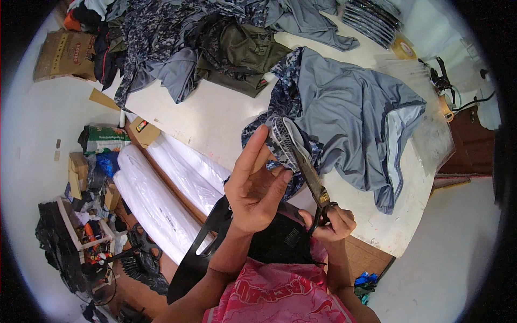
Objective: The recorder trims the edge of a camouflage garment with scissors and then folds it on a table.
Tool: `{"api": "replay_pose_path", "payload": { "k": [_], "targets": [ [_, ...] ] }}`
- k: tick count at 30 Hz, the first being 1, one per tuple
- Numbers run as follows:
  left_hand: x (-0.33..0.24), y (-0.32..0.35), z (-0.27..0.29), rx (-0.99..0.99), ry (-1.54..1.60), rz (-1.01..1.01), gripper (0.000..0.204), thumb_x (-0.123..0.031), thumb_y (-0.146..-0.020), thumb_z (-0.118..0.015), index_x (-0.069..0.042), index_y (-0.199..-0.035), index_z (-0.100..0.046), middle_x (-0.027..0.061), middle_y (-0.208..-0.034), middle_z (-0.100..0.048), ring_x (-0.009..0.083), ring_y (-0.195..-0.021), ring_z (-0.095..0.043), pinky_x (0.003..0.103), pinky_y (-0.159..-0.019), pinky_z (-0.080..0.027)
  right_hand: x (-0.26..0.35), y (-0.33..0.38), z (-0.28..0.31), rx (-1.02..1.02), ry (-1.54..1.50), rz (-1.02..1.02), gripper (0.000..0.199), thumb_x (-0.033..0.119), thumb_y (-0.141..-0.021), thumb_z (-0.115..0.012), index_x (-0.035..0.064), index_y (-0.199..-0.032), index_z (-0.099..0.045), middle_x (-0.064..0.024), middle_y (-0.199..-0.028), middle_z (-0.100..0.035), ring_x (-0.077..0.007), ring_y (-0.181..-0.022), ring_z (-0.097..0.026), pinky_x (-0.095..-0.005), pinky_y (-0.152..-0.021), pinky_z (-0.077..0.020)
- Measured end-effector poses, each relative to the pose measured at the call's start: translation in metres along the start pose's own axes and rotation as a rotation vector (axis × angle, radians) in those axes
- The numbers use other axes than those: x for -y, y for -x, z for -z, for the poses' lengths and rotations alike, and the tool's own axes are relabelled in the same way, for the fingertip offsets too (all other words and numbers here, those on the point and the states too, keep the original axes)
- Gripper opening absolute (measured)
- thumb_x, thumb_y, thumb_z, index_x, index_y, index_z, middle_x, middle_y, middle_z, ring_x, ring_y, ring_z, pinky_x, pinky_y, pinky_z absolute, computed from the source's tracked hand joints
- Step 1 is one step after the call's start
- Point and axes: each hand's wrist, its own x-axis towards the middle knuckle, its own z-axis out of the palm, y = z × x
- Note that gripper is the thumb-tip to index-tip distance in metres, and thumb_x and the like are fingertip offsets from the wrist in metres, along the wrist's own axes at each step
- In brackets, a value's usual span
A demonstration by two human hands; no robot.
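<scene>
A grey shirt [344, 102] with dark blue camouflage panels lies spread on the white table in front of me. My left hand [256, 185] holds up its patterned, collar-like edge [283, 140], with the forefinger stretched along the fabric and the thumb bent in beside it. Part of my grip is hidden behind the cloth. In my right hand [335, 223] is a pair of dark metal scissors [313, 180], its handles in my fingers. The blades point up and left, their tips at the held edge; whether they touch the cloth I cannot tell.
More camouflage and grey garments [161, 37] and an olive one [242, 51] pile up at the table's far side. Wrapped white rolls [156, 199] lie at left, near a cluttered crate [72, 223]. Tape rolls [404, 48] and plastic sleeves [433, 142] are at right.
</scene>
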Motion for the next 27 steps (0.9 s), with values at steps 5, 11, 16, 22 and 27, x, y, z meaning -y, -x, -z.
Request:
{"api": "replay_pose_path", "payload": {
  "k": [5,11,16,22,27],
  "targets": [
    [0.002,0.001,-0.002,-0.003,0.005,-0.005,0.078,0.021,-0.077,-0.052,0.004,-0.145,-0.018,0.0219,-0.140,-0.040,0.0300,-0.127,-0.043,0.035,-0.091,-0.048,-0.001,0.002,-0.005,-0.055,-0.052,-0.062,0.051,0.037,-0.061,-0.087,0.0103,-0.056,-0.044,-0.0003,-0.047,-0.046,-0.0150,-0.037,-0.045,-0.0255,-0.039,-0.0344],
    [0.002,0.005,-0.005,-0.041,-0.005,0.037,0.077,0.021,-0.077,-0.051,0.004,-0.145,-0.018,0.0228,-0.140,-0.041,0.0298,-0.127,-0.043,0.034,-0.091,-0.048,-0.001,-0.002,-0.004,-0.038,-0.078,-0.053,0.049,0.037,-0.061,-0.088,0.0077,-0.059,-0.049,0.0000,-0.048,-0.046,-0.0143,-0.037,-0.046,-0.0256,-0.039,-0.0353],
    [0.002,0.000,-0.005,-0.038,0.046,0.006,0.065,0.022,-0.082,-0.047,0.009,-0.142,-0.025,0.0222,-0.142,-0.038,0.0227,-0.122,-0.046,0.030,-0.094,-0.043,-0.001,-0.005,-0.005,-0.013,-0.117,-0.059,0.047,0.035,-0.062,-0.087,0.0067,-0.059,-0.050,-0.0004,-0.047,-0.046,-0.0148,-0.038,-0.046,-0.0260,-0.039,-0.0360],
    [0.000,0.001,-0.006,-0.047,0.106,0.018,0.064,0.022,-0.082,-0.047,0.009,-0.142,-0.025,0.0224,-0.139,-0.041,0.0226,-0.121,-0.047,0.030,-0.094,-0.042,-0.002,-0.008,-0.006,-0.024,-0.201,-0.055,0.047,0.034,-0.061,-0.088,0.0069,-0.058,-0.050,-0.0010,-0.047,-0.046,-0.0148,-0.038,-0.045,-0.0257,-0.039,-0.0364],
    [-0.001,-0.002,-0.005,-0.025,0.053,0.019,0.064,0.022,-0.082,-0.047,0.009,-0.141,-0.026,0.0215,-0.137,-0.043,0.0221,-0.119,-0.048,0.030,-0.094,-0.043,-0.002,-0.015,-0.007,-0.013,-0.181,-0.039,0.046,0.031,-0.060,-0.089,0.0077,-0.057,-0.049,-0.0014,-0.048,-0.048,-0.0131,-0.039,-0.048,-0.0250,-0.039,-0.0378]
  ]
}}
